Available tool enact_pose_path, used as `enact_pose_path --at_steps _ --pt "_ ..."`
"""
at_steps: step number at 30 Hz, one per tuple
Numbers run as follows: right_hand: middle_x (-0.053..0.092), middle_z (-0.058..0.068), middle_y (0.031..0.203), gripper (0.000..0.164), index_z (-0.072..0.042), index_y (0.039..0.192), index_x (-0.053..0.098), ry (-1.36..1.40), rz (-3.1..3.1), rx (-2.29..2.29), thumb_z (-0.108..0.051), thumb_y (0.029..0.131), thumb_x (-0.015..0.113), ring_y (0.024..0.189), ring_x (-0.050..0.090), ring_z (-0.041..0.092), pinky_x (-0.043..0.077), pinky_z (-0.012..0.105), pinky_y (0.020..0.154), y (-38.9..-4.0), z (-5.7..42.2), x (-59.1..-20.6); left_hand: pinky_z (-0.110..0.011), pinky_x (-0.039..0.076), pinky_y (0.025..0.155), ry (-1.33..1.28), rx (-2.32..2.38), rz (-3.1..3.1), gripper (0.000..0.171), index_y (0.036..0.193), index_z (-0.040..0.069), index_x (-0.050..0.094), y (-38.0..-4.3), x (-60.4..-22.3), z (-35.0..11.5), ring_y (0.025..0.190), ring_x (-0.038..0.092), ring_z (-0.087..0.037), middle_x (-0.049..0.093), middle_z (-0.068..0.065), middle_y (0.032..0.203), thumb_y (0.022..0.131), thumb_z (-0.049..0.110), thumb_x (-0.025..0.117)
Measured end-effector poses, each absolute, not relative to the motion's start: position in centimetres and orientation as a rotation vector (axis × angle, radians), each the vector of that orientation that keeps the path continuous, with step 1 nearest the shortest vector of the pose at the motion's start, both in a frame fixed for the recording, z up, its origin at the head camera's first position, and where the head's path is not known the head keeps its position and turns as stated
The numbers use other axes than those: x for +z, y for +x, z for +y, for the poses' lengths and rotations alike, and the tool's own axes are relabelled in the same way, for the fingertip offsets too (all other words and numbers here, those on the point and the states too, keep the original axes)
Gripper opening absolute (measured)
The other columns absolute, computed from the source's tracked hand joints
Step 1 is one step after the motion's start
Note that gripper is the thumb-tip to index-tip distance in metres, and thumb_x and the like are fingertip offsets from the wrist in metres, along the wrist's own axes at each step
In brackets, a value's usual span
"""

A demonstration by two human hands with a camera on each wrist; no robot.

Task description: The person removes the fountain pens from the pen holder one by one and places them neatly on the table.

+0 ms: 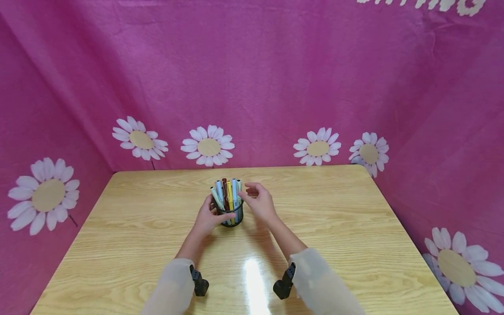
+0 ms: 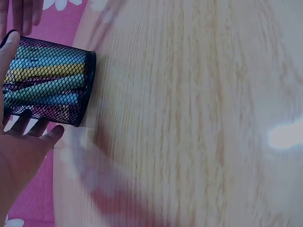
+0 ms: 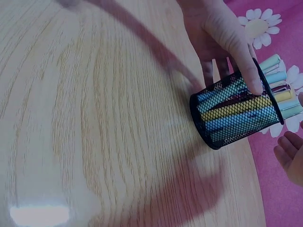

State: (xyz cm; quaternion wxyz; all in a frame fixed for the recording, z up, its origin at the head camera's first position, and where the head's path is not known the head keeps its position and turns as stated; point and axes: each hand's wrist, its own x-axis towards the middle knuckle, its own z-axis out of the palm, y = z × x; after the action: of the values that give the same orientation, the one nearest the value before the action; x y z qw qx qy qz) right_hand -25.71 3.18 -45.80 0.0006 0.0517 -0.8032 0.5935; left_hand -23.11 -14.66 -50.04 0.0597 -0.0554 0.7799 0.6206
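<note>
A black mesh pen holder stands upright towards the back of the wooden table, packed with several pens in pale green, light blue, yellow and dark red. My left hand grips it from the left, thumb across the front of the mesh and fingers around the far side; the right wrist view shows that thumb just below the rim. On the other side, my right hand hovers beside the pen tops, thumb close to the rightmost pens and fingers loosely bent, holding nothing. Its fingers appear beyond the rim in the right wrist view.
The wooden table ends at a pink cloth backdrop printed with white daisies, which also covers both sides. A bright light reflection lies on the tabletop near the front. Black wrist cameras sit at both sleeves.
</note>
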Motion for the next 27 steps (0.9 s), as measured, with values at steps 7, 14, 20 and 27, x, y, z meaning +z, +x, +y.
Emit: enact_pose_path --at_steps 7,14,20,27 --pt "0.063 0.015 0.108 0.041 -0.005 0.117 0.06 0.139 -2.487 1.887 -0.025 0.083 0.071 0.101 0.06 0.027 0.053 0.036 0.088 -25.7 2.4 -45.6 -0.049 0.038 0.107 -0.168 1.912 2.385 0.097 0.144 0.017 0.026 -23.3 -50.2 -14.4 0.133 0.038 -0.035 0.04 -0.013 0.143 0.067 0.031 0.084" --pt "0.064 0.014 0.107 0.04 -0.005 0.117 0.061 0.13 -2.44 1.918 -0.023 0.083 0.072 0.1 0.06 0.026 0.052 0.035 0.089 -25.8 1.9 -45.5 -0.051 0.037 0.107 -0.155 1.888 2.369 0.09 0.145 0.01 0.024 -22.0 -47.5 -13.9 0.134 0.035 -0.038 0.036 -0.017 0.145 0.075 0.022 0.079" --pt "0.065 0.016 0.103 0.039 -0.003 0.115 0.061 0.123 -2.4 1.926 -0.018 0.082 0.073 0.097 0.061 0.027 0.054 0.032 0.084 -26.1 1.4 -45.6 -0.051 0.036 0.107 -0.138 1.895 2.37 0.092 0.146 0.011 0.022 -22.8 -48.9 -14.1 0.134 0.035 -0.038 0.035 -0.017 0.146 0.075 0.023 0.08" --pt "0.065 0.016 0.099 0.038 -0.002 0.113 0.061 0.081 -2.399 1.894 -0.016 0.08 0.074 0.094 0.062 0.026 0.055 0.031 0.08 -26.2 1.0 -45.4 -0.051 0.037 0.107 -0.137 1.883 2.403 0.095 0.145 0.016 0.024 -23.4 -50.3 -14.3 0.134 0.036 -0.034 0.037 -0.011 0.145 0.071 0.034 0.082"
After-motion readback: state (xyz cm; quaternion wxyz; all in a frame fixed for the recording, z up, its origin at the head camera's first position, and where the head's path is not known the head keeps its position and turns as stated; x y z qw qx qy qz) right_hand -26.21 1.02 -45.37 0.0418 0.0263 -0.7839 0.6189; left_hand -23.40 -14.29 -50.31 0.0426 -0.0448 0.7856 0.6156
